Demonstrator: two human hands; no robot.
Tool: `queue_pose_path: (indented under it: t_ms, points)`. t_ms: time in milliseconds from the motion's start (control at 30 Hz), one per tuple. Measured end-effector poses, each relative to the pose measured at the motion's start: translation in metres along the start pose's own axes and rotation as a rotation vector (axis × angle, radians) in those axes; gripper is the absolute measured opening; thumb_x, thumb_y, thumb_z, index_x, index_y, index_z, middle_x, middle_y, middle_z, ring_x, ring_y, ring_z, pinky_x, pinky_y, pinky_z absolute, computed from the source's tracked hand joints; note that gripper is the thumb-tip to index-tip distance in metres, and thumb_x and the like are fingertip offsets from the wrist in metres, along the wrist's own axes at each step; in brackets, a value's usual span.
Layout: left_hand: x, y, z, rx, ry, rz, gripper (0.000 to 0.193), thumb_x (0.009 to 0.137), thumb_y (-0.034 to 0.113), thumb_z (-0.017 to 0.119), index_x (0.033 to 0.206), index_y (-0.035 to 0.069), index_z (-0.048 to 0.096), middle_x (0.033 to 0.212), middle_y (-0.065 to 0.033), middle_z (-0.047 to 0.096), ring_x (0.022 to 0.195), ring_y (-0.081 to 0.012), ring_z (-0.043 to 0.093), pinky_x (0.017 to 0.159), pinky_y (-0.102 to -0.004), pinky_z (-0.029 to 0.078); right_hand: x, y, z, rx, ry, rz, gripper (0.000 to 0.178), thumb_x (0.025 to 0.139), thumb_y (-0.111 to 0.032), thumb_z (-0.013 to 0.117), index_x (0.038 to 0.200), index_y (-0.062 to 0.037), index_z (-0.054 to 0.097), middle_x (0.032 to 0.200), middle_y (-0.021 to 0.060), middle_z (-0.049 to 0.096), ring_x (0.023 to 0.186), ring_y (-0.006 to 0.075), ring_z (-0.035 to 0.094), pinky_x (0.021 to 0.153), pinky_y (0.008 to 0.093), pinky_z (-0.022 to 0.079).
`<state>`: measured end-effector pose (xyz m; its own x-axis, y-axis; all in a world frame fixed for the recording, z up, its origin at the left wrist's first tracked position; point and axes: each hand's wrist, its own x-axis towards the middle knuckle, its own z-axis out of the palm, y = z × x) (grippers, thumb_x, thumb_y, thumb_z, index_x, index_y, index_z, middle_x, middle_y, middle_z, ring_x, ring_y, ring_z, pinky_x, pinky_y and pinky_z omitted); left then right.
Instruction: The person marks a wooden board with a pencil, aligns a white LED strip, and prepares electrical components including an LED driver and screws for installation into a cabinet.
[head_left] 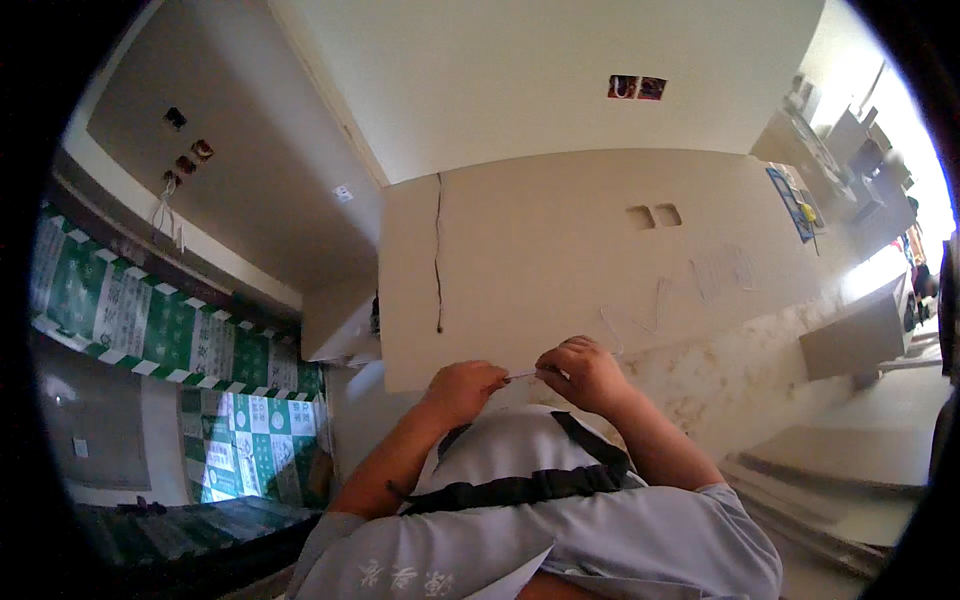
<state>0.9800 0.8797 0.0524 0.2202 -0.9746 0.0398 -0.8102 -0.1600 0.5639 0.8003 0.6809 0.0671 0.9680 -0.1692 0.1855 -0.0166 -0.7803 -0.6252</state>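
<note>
Close in front of my body, my left hand [463, 391] and my right hand [583, 375] pinch a thin pale cord [522, 377], a short length of it stretched between their fingertips. Its exact kind is too small to make out. Just beyond both hands lies a broad beige board [530, 265] with two small square cutouts. A thin white strand [611, 330] runs over the board close to my right hand; whether it joins the held cord I cannot tell. Farther right, several white strands [722, 272] are laid out on the board.
A dark cable [438, 255] crosses the board's left part. At its far right corner sits a blue item with tools [795, 203]. The pale wall behind has an open double socket box [637, 87]. Green-and-white sheeting [190, 325] covers surfaces at left; stacked boards [820, 485] lie at right.
</note>
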Motion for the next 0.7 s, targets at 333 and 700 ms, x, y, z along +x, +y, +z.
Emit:
queue_pose_path:
  t_ms: [333,700]
  points:
    - [-0.043,-0.062,-0.040,0.183,0.223,-0.145,0.010,0.085,0.006,0.066,0.093,0.007,0.073,0.088,-0.0163,0.070,0.085,-0.0376,0.066,0.072,-0.0476,0.052,-0.048,0.048,-0.037,-0.213,-0.025,0.102,0.018,0.094,-0.023,0.063,0.108,-0.0161,0.071,0.104,0.0066,0.072,0.091,0.0314,0.069,0.079,0.0438,0.055]
    - [-0.143,-0.171,-0.096,0.354,0.347,-0.369,0.012,0.090,0.009,0.061,0.094,0.005,0.072,0.094,-0.0177,0.071,0.088,-0.0382,0.067,0.076,-0.0453,0.053,-0.092,0.102,-0.192,-0.365,0.300,0.083,0.007,0.088,-0.015,0.073,0.094,-0.0127,0.075,0.093,0.0046,0.073,0.091,0.0274,0.068,0.088,0.0416,0.049]
